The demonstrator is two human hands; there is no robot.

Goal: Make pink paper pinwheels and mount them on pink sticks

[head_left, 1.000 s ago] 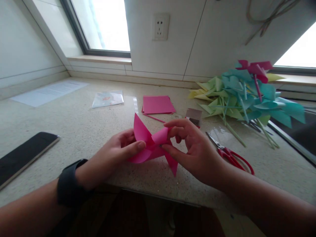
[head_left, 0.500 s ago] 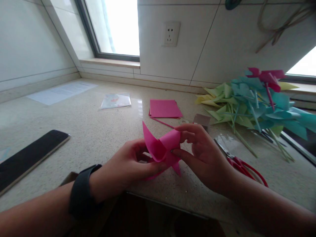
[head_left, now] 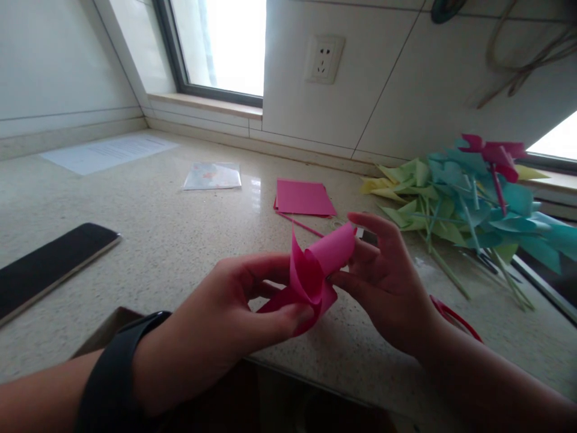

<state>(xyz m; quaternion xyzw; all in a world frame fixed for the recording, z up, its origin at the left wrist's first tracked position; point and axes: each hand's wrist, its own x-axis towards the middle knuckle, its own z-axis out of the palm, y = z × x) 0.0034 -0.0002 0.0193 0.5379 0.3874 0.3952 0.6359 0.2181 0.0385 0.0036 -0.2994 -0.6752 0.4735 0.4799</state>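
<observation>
A pink paper pinwheel (head_left: 332,251) with curled blades is between my hands, just above the counter near its front edge. My left hand (head_left: 238,313) pinches its lower left part, thumb in front and fingers behind. My right hand (head_left: 387,282) grips its right side, with the thumb at the centre, the index finger raised and the other fingers behind the paper. Beyond the pinwheel lie a stack of pink paper squares (head_left: 303,197) and a thin pink stick (head_left: 300,225). Red-handled scissors (head_left: 457,319) are partly hidden by my right forearm.
A pile of green, yellow, blue and pink pinwheels (head_left: 487,186) on sticks covers the right back of the counter. A black phone (head_left: 49,264) lies at left. Farther back are a clear packet (head_left: 213,176) and a printed sheet (head_left: 108,152). A wall with a socket (head_left: 324,59) stands behind.
Both hands have shifted slightly to the right with the pinwheel, which has turned so its right blade points more upward. My right index finger has lifted from the paper.
</observation>
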